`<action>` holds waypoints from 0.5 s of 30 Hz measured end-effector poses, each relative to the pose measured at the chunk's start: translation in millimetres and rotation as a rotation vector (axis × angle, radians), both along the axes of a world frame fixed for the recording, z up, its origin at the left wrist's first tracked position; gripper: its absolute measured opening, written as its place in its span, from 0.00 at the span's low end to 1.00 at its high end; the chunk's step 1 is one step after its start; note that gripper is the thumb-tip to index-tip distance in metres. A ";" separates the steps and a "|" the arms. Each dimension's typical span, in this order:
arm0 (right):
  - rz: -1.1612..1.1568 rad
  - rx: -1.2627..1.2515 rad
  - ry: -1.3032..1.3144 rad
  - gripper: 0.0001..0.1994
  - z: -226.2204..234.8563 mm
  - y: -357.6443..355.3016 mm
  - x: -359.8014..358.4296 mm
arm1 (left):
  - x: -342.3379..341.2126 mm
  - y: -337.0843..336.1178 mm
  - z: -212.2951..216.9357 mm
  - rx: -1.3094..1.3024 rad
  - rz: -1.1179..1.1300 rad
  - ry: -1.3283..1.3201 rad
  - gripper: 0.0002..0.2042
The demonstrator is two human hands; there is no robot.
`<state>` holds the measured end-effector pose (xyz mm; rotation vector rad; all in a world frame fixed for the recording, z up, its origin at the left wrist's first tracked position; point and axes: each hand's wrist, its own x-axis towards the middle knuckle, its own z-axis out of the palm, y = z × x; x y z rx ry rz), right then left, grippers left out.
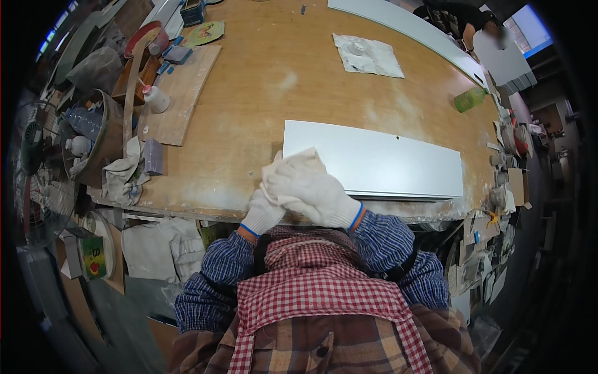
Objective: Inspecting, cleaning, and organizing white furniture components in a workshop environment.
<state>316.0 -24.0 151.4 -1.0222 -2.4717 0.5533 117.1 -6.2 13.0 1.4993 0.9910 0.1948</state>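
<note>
A long white panel (pixel 386 163) lies flat near the front edge of a worn wooden workbench (pixel 261 81). At the panel's near left corner both my gloved hands press together on a crumpled white cloth (pixel 298 159). My right hand (pixel 314 192), in a white knit glove, lies on top and is closed over the cloth. My left hand (pixel 261 214) sits just below and to the left, gripping the cloth's lower edge. The cloth rests on the panel's left end.
A second white cloth (pixel 367 56) and a green bottle (pixel 470 98) lie farther back, beside another long white panel (pixel 405 28). At left are a wooden board (pixel 180 93), a white bottle (pixel 156 98), a bucket (pixel 103 134), rags (pixel 124 177) and a fan (pixel 37 174). Another person (pixel 473 19) stands at far right.
</note>
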 end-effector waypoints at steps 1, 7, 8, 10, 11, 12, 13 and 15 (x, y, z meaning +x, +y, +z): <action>-0.033 -0.127 0.142 0.15 -0.4 -19.8 7.9 | 10.7 -0.9 9.0 0.296 0.119 -0.134 0.49; -0.664 -0.902 0.883 0.17 47.3 -72.2 90.6 | 2.3 1.9 56.1 0.189 0.284 -0.183 0.48; -0.786 -0.722 1.136 0.18 46.4 -78.1 104.7 | -4.2 4.2 56.1 0.139 0.267 -0.302 0.47; -1.009 -0.464 0.877 0.20 73.3 -74.1 118.2 | -8.8 13.3 58.4 0.120 0.325 -0.330 0.40; -0.935 -0.179 0.503 0.20 62.1 -69.0 124.1 | -8.1 20.7 64.5 0.131 0.444 -0.328 0.35; -0.839 0.095 0.118 0.22 49.7 -65.1 131.7 | -0.8 27.3 77.4 0.141 0.556 -0.333 0.32; -0.716 0.152 0.109 0.20 37.4 -56.4 116.8 | 13.1 31.0 88.0 0.130 0.519 -0.347 0.32; -0.345 0.232 -0.146 0.16 32.7 -19.7 65.8 | 46.5 37.9 106.6 0.313 0.596 -0.142 0.25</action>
